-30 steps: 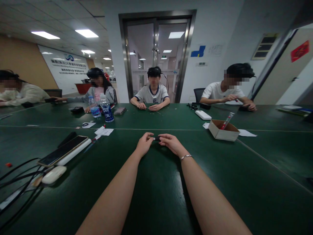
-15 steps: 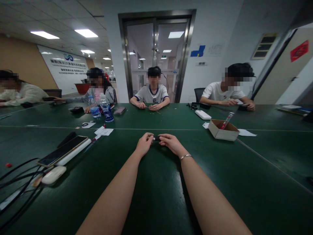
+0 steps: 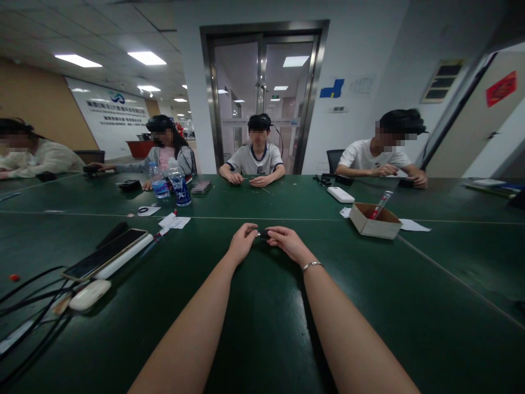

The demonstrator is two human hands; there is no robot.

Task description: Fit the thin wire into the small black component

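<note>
Between my two hands, just above the green table (image 3: 262, 312), is a small black object with a silvery end (image 3: 263, 233), perhaps a USB stick; it is too small to be sure. My right hand (image 3: 285, 242) pinches its black part between thumb and fingers. At the silvery end, the thumb and fingertips of my left hand (image 3: 243, 241) are closed together. Fingertips cover part of the object on both sides. A metal bracelet (image 3: 313, 265) circles my right wrist.
To the left lie a phone on a white block (image 3: 109, 254), a white case (image 3: 90, 295) and black cables (image 3: 30, 301). Water bottles (image 3: 179, 186) stand beyond. An open cardboard box (image 3: 375, 227) sits to the right, near a white power bank (image 3: 340, 195). Several people sit opposite.
My hands keep nearly the same place. The black object appears slightly turned or shifted, with less of its silvery end showing. The whole view has dropped a little.
</note>
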